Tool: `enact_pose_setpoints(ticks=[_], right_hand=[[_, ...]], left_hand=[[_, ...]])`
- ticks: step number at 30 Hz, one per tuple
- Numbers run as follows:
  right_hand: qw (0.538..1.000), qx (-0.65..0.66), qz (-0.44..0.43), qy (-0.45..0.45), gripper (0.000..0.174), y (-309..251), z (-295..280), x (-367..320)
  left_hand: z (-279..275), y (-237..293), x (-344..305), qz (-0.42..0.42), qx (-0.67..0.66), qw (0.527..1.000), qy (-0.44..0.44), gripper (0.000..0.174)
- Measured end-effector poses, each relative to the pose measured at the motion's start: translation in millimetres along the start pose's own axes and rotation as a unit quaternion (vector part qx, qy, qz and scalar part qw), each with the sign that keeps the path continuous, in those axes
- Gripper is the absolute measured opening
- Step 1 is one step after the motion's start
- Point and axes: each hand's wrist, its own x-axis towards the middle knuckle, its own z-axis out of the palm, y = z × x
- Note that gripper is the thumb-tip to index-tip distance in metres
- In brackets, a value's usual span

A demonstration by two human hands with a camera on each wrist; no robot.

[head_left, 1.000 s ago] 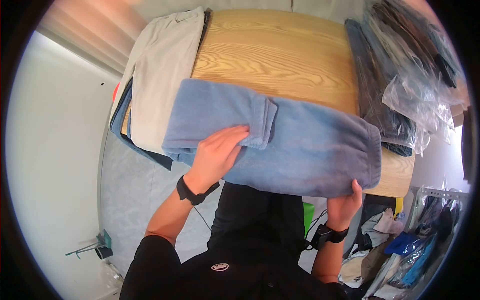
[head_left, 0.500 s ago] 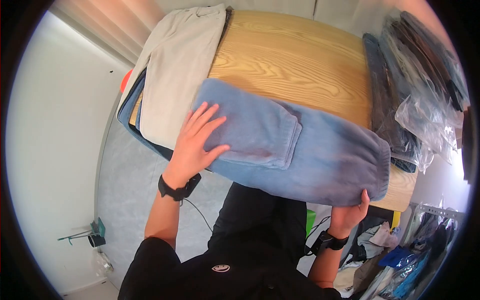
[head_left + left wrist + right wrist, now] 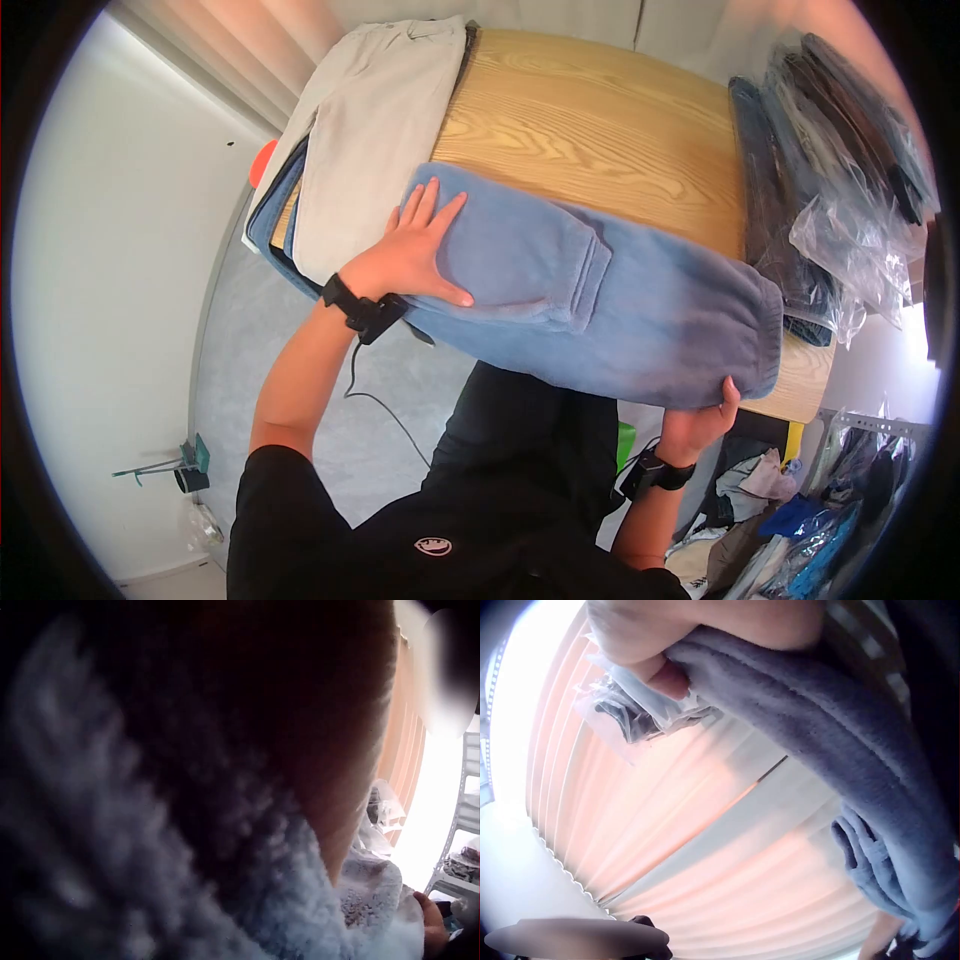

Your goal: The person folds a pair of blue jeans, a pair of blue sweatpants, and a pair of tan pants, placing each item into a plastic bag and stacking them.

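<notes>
Soft blue fleece pants [image 3: 660, 290] lie across the front of the table with the leg end folded back on top. On the folded part [image 3: 510, 250], near its left fold, my left hand [image 3: 412, 258] rests palm down with fingers spread. At the elastic end on the right, my right hand [image 3: 695, 432] pinches the near edge, thumb on top and fingers beneath. In the right wrist view, that hand [image 3: 705, 626] grips the edge of the fabric [image 3: 795, 712]. Close-up fleece [image 3: 277, 892] fills much of the dark left wrist view.
Beige pants [image 3: 370, 140] lie on the table's left side over dark blue jeans [image 3: 268, 215]. Plastic-bagged folded clothes [image 3: 830, 170] are stacked at the right. Bare wooden tabletop [image 3: 600, 130] shows behind the blue pants. A rack with bagged clothes [image 3: 840, 490] stands at lower right.
My left hand has moved from the folded end's hem leftward to the fold and spread its fingers. The pants sit further right in view. My right hand keeps its hold on the edge.
</notes>
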Motion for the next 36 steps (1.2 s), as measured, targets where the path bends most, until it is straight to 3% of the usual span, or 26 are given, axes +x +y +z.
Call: enact_pose_setpoints(ticks=[1,4,7,11,13,14,15,17,18,20,22,24,26,29,30,32,33,34,36], right_hand=[[1.000,-0.004,-0.006,-0.006,0.050,1.3,1.6,1.1],[0.999,-0.003,-0.025,0.031,0.055,6.1,11.6,3.0],[1.000,-0.011,-0.019,0.003,0.050,3.7,24.2,2.0],[0.987,-0.141,-0.077,0.013,0.048,12.3,68.8,-3.4],[0.966,-0.236,-0.097,0.031,0.044,25.9,96.6,-10.0],[0.935,-0.345,-0.087,0.006,0.042,41.7,107.0,-15.1],[0.852,-0.496,-0.130,-0.105,0.046,60.4,124.9,-22.2],[0.592,-0.691,-0.313,-0.274,0.055,98.1,161.4,-35.6],[0.633,-0.641,-0.306,-0.310,0.072,129.3,209.9,-37.1],[0.497,-0.718,-0.254,-0.416,0.077,188.5,200.2,-35.6],[0.476,-0.726,-0.235,-0.437,0.077,223.9,157.7,-23.0],[0.468,-0.724,-0.225,-0.455,0.076,234.5,154.0,-16.6],[0.471,-0.718,-0.207,-0.468,0.075,222.6,155.4,-17.1],[0.470,-0.692,-0.193,-0.512,0.070,207.3,151.7,-18.5],[0.444,-0.710,-0.224,-0.499,0.068,195.5,151.8,-23.1],[0.390,-0.737,-0.282,-0.474,0.065,161.8,154.8,-41.9],[0.396,-0.768,-0.284,-0.415,0.064,152.0,147.0,-47.5],[0.401,-0.796,-0.283,-0.355,0.063,142.5,140.0,-47.8],[0.343,-0.855,-0.229,-0.314,0.064,117.9,128.1,-27.8]], left_hand=[[-2.1,0.1,-0.6,0.006,0.006,1.000,0.004,0.123],[8.3,-12.9,-13.4,-0.033,-0.208,0.962,0.174,0.104],[-1.3,0.9,-37.2,-0.247,-0.391,0.877,0.130,0.085],[12.0,-6.9,-51.9,-0.194,-0.363,0.905,0.110,0.085],[26.4,-13.2,-56.6,-0.132,-0.333,0.921,0.152,0.086],[30.4,-14.9,-58.6,-0.100,-0.315,0.928,0.171,0.087],[30.8,-13.6,-60.4,-0.099,-0.319,0.925,0.180,0.086],[34.0,-9.2,-66.1,-0.097,-0.329,0.921,0.187,0.084],[36.1,-10.3,-69.7,-0.092,-0.361,0.910,0.180,0.083],[40.3,-17.0,-77.2,-0.083,-0.425,0.884,0.174,0.080],[40.9,-29.1,-82.9,-0.096,-0.520,0.835,0.152,0.075],[35.8,-41.7,-82.4,-0.083,-0.624,0.765,0.136,0.070],[31.8,-45.7,-85.2,-0.055,-0.738,0.663,0.115,0.066],[6.9,-44.9,-75.1,-0.136,-0.853,0.497,0.080,0.063],[6.3,-40.7,-65.8,-0.127,-0.828,0.535,0.107,0.069],[9.3,-35.1,-54.6,-0.088,-0.671,0.721,0.146,0.072],[12.0,-32.0,-51.1,-0.071,-0.576,0.797,0.164,0.074],[8.3,-26.8,-47.5,-0.064,-0.581,0.795,0.160,0.078],[18.4,-18.5,-45.4,-0.096,-0.640,0.751,0.129,0.080]])
